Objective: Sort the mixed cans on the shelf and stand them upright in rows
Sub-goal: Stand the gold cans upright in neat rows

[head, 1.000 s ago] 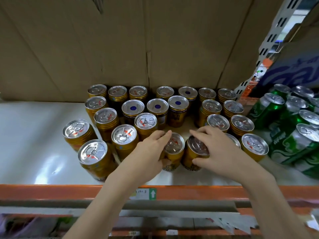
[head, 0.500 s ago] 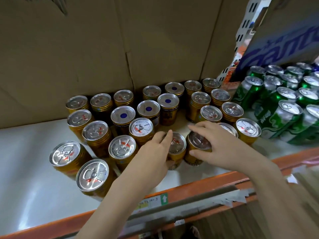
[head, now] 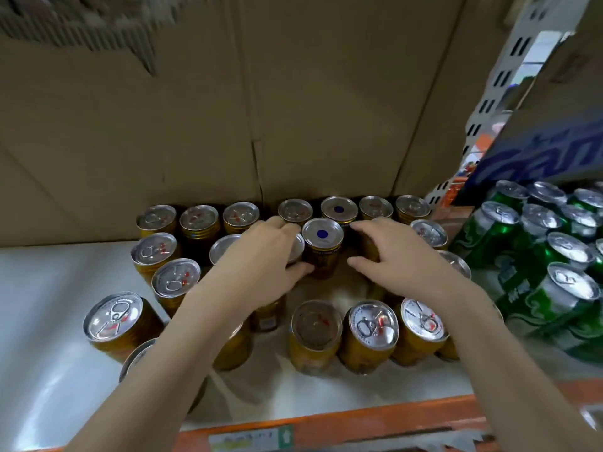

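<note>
The blue-dot can [head: 322,246] stood upright, lid up, between both hands: left hand [head: 261,265] curled round it, right hand [head: 396,256] spread.

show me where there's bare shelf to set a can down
Bare shelf lies left of the gold cans, out to the frame's edge. A smaller patch opens between the blue-dot can and the front row. Crowded: the back rows and the green cans on the right.

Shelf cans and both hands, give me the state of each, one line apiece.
Blue-dot can: upright, between the hands.
Gold cans: upright, in loose rows.
Green cans: leaning, bunched at the right.
Left hand: thumb touching the blue-dot can.
Right hand: open, beside it.
</note>
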Action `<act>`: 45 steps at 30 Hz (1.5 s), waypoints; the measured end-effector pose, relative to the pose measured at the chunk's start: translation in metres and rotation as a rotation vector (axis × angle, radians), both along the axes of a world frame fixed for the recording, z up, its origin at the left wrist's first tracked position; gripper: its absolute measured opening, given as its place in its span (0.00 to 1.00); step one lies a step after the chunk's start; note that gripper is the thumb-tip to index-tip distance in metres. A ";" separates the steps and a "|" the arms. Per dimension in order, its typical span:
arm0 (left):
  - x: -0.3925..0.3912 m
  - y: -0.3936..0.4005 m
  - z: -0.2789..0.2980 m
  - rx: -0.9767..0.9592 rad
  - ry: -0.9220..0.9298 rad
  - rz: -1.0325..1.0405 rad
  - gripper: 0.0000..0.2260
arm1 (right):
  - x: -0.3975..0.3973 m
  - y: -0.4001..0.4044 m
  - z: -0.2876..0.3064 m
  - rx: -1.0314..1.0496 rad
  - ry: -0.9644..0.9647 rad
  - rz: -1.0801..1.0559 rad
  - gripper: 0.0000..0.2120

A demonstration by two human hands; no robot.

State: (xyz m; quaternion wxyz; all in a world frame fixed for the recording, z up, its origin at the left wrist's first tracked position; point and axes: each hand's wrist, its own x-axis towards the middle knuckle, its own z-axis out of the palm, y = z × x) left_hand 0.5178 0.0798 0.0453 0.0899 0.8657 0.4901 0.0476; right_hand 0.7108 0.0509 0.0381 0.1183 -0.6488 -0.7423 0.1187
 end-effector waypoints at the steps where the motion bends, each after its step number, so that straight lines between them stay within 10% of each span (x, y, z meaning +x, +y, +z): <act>1: 0.003 0.007 -0.002 0.005 0.047 0.036 0.27 | -0.003 0.010 -0.003 -0.005 -0.018 -0.002 0.27; 9: 0.022 0.034 -0.032 -0.027 0.299 0.216 0.37 | -0.024 0.058 -0.037 -0.167 -0.018 -0.040 0.45; 18: 0.025 0.033 -0.029 0.012 0.275 0.229 0.34 | -0.010 0.054 -0.025 0.005 0.143 -0.033 0.25; 26: 0.032 0.030 -0.015 -0.016 -0.150 0.239 0.34 | 0.035 0.023 0.005 0.196 0.522 -0.123 0.42; 31: 0.046 0.026 -0.007 0.069 -0.269 0.332 0.17 | 0.056 0.011 0.016 0.339 0.567 -0.113 0.30; 45: 0.062 0.031 -0.019 -0.119 -0.056 0.273 0.29 | 0.090 0.010 -0.014 0.147 0.802 -0.175 0.32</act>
